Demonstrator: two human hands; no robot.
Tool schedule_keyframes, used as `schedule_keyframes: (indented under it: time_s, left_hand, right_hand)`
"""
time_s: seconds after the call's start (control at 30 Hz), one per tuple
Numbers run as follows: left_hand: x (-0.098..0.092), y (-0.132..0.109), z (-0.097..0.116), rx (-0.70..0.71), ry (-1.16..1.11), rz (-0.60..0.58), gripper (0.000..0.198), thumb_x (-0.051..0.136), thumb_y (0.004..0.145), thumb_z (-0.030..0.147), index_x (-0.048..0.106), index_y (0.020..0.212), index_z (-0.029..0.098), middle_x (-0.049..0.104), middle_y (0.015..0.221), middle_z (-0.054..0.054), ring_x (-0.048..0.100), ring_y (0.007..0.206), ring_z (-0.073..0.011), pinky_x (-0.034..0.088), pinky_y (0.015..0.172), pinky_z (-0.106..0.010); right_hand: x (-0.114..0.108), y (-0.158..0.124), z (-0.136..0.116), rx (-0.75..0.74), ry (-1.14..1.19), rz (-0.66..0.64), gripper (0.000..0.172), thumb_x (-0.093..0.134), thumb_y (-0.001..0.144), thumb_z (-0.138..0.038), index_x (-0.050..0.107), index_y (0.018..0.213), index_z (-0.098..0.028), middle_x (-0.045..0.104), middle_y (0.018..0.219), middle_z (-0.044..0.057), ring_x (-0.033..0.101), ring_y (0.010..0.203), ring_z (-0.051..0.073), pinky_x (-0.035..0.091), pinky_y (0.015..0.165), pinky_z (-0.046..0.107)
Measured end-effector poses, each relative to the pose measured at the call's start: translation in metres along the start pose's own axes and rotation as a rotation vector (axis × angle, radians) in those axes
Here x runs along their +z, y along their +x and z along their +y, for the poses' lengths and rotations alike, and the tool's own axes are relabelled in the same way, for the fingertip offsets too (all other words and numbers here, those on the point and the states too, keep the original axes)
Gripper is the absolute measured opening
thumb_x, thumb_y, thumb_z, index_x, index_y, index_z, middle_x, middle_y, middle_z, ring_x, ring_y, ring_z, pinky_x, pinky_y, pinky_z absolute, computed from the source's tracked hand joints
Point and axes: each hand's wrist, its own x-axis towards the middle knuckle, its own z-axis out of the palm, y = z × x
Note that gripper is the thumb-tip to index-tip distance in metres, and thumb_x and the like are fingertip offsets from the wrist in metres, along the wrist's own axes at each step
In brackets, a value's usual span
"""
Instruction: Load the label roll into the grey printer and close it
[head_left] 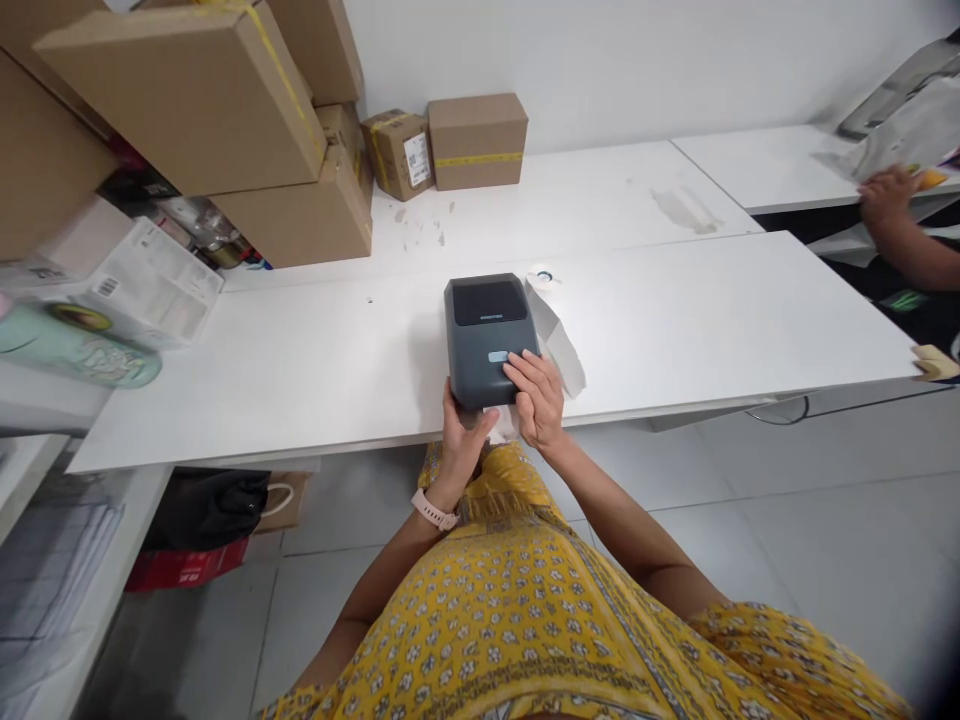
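Observation:
A dark grey label printer (480, 368) stands at the front edge of the white table, its glossy black window facing up. My left hand (459, 440) grips its lower left front corner, fingers along the side and thumb at the front. My right hand (538, 397) holds the right front corner, fingertips on the top beside a small light button (497, 356), thumb bent at the front edge. A white piece of paper (504, 422) shows between my hands below the printer. Along the printer's right side lies a curling white paper strip (559, 345).
Cardboard boxes (195, 100) are stacked at the back left, with two smaller boxes (478, 140) by the wall. A mint bottle (82, 345) and a clear plastic box (154, 285) lie at the left. At the far right, another person's hand (889, 198) touches a white bag (911, 125).

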Motion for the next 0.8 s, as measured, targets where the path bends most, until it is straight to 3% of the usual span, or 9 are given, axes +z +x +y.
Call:
schedule_keyframes:
  time_s: [0.13,0.3,0.6,0.7,0.8]
  left_hand:
    - [-0.001,0.018,0.007,0.065,-0.028,0.069,0.083,0.066,0.092,0.062,0.034,0.160,0.029,0.034,0.172,-0.012,0.039,0.157,-0.0284,0.039,0.126,-0.042]
    - [-0.002,0.031,0.013,0.100,0.042,0.056,0.078,0.066,0.090,0.063,0.044,0.155,0.027,0.050,0.161,-0.012,0.051,0.148,-0.0296,0.044,0.122,-0.045]
    - [-0.006,0.033,0.016,0.133,0.100,0.044,0.077,0.067,0.089,0.064,0.047,0.153,0.024,0.054,0.158,-0.013,0.053,0.145,-0.0297,0.044,0.122,-0.044]
    - [-0.009,0.019,0.016,0.133,0.107,0.057,0.076,0.067,0.090,0.062,0.045,0.152,0.025,0.051,0.159,-0.013,0.054,0.143,-0.0279,0.047,0.118,-0.041]
    - [-0.015,-0.012,0.009,0.127,0.207,0.223,0.062,0.069,0.089,0.061,0.055,0.139,0.027,0.062,0.145,-0.012,0.064,0.126,-0.0248,0.054,0.104,-0.039]
  right_hand:
    - [0.007,-0.001,0.002,0.025,0.022,0.056,0.056,0.027,0.101,-0.031,0.072,0.132,-0.024,0.075,0.135,0.009,0.059,0.141,0.029,0.038,0.126,0.060]
    - [0.007,-0.005,0.005,-0.043,0.041,0.073,0.058,0.023,0.102,-0.030,0.071,0.135,-0.025,0.073,0.138,0.008,0.058,0.142,0.028,0.037,0.127,0.057]
    - [0.018,-0.012,0.013,0.117,-0.013,-0.008,0.056,0.028,0.097,-0.038,0.079,0.117,-0.030,0.080,0.119,0.006,0.061,0.137,0.030,0.035,0.127,0.060]
    - [0.015,-0.010,0.010,0.108,0.019,-0.018,0.058,0.026,0.098,-0.035,0.078,0.121,-0.027,0.078,0.126,0.008,0.060,0.139,0.031,0.034,0.128,0.061]
    - [0.012,-0.007,0.004,0.057,0.054,0.037,0.060,0.023,0.100,-0.032,0.077,0.125,-0.024,0.076,0.132,0.010,0.059,0.140,0.030,0.034,0.128,0.060]
